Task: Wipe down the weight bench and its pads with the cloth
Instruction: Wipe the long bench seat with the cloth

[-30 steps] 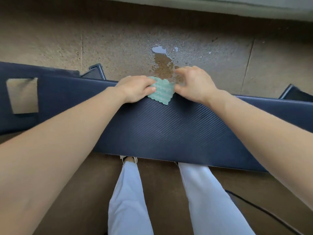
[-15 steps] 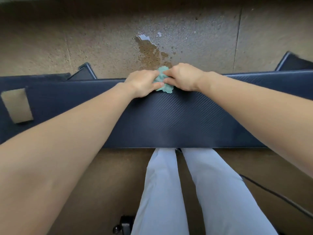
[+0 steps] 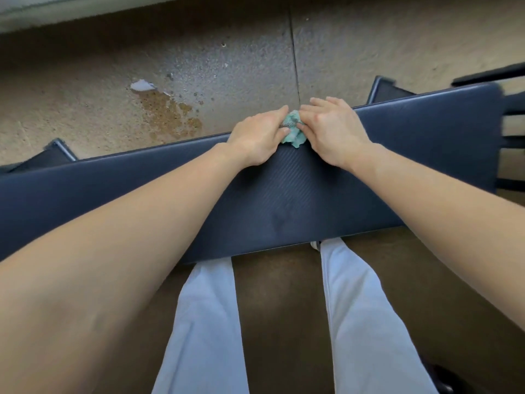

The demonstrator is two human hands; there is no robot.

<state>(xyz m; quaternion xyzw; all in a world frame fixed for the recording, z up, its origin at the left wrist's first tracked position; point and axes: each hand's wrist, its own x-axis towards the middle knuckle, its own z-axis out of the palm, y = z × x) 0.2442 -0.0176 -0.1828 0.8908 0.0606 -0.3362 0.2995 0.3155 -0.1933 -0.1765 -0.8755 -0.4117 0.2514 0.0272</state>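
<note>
Bench pad (image 3: 284,200) runs across the view, dark blue, ribbed top, tilted up toward the right; bare floor beyond it with a brown stain (image 3: 167,112) and a pale chipped spot at far left of centre. A dark frame foot (image 3: 54,153) pokes out behind the pad on the left. Left hand (image 3: 257,136) sits on the far edge of the pad, fingers curled and pinching the left side of the cloth (image 3: 294,132). Cloth is small, teal, bunched into a wad, sitting right on the pad's far edge between the two hands, touching both. Right hand (image 3: 332,129) is just beside it, fingers bent over the cloth's right side and gripping it, fingertips reaching past the edge. Further right, another frame foot (image 3: 386,92) and some dark bars at the border, blurred. Legs in pale trousers (image 3: 207,322) below the near edge. Step in hand looks like regathering or refolding the cloth at the far rim, mid-wipe, not a stroke itself. Most of the pad's top shows no wet streaks, so progress is hard to judge. Next move likely calls for flattening the wad under one palm and dragging it along the pad lengthwise, keeping pressure so it doesn't slip off the far edge onto the floor.
</note>
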